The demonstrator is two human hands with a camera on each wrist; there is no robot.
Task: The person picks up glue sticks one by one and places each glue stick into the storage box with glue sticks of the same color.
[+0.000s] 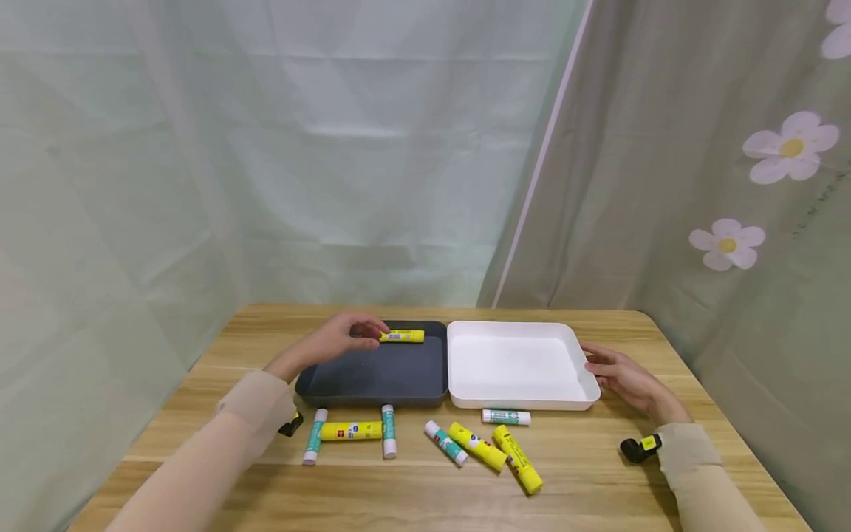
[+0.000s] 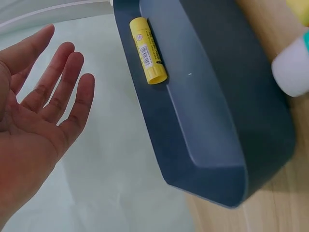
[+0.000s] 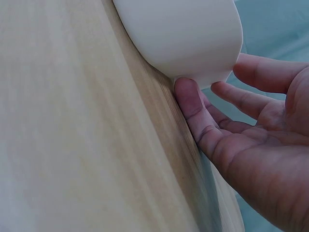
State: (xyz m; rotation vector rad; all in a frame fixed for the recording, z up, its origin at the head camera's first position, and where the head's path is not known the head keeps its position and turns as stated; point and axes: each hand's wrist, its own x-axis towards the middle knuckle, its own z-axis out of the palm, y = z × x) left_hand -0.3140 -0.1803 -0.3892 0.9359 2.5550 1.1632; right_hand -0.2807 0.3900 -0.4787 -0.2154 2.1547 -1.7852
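Note:
My left hand (image 1: 349,334) hovers over the dark tray (image 1: 372,377) with its fingers loosely spread and nothing in them. Just beyond its fingertips a yellow glue stick (image 1: 407,336) lies along the tray's far wall; the left wrist view shows a gap between this glue stick (image 2: 148,50) and the hand (image 2: 43,106). At the right end of the white tray (image 1: 518,362), my right hand (image 1: 625,375) touches the outer wall. In the right wrist view the fingertips of that hand (image 3: 251,125) rest against the tray's corner (image 3: 188,43).
On the wooden table (image 1: 372,502), in front of the trays, lie several glue sticks, yellow ones such as this glue stick (image 1: 352,431) and white-and-teal ones such as this glue stick (image 1: 507,417). The trays stand side by side. Curtains (image 1: 399,185) hang behind the table.

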